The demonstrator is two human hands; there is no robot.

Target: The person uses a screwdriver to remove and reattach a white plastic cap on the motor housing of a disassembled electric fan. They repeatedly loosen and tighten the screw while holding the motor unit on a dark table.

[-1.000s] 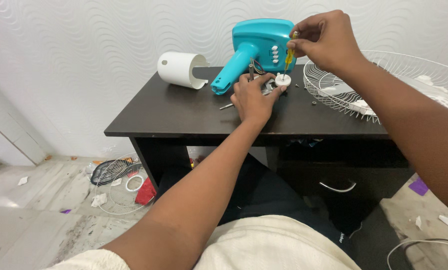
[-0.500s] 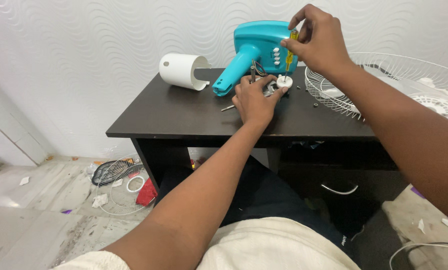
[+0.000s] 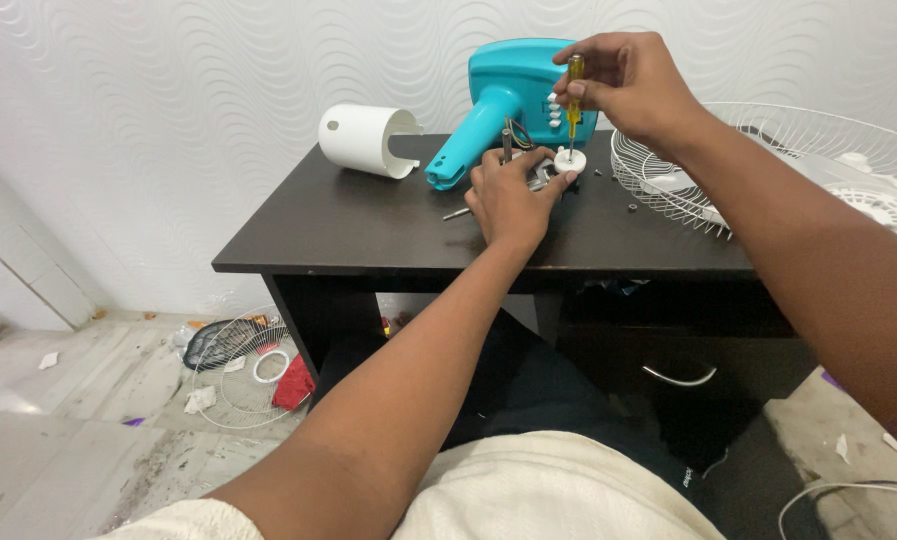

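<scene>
Floor, far left: a spare wire fan grille (image 3: pixel 236 365) lies flat under the tabletop's left end with a red scrap beside it, out of the working area.
White cylinder cover (image 3: pixel 366 139): on its side at the back left of the tabletop (image 3: pixel 348 225), open end toward the fan body, set apart from the work.
Teal fan housing (image 3: pixel 508 100): lying on the tabletop against the wall, neck pointing down-left, wires showing at its base.
Left hand (image 3: pixel 508 195): palm down, fingers curled and clamped on a small metal part, pinning it so it cannot turn.
White round piece (image 3: pixel 568 160): on the tabletop, touching the left fingertips, right under the tool tip.
Screwdriver (image 3: pixel 573 100): yellow handle, held upright so the blade bears straight down.
Right hand (image 3: pixel 628 85): fingers pinched together on the handle top, a twisting grip.
Fan guard (image 3: pixel 758 165): white wire grille at the right edge, loose screws near it.
</scene>
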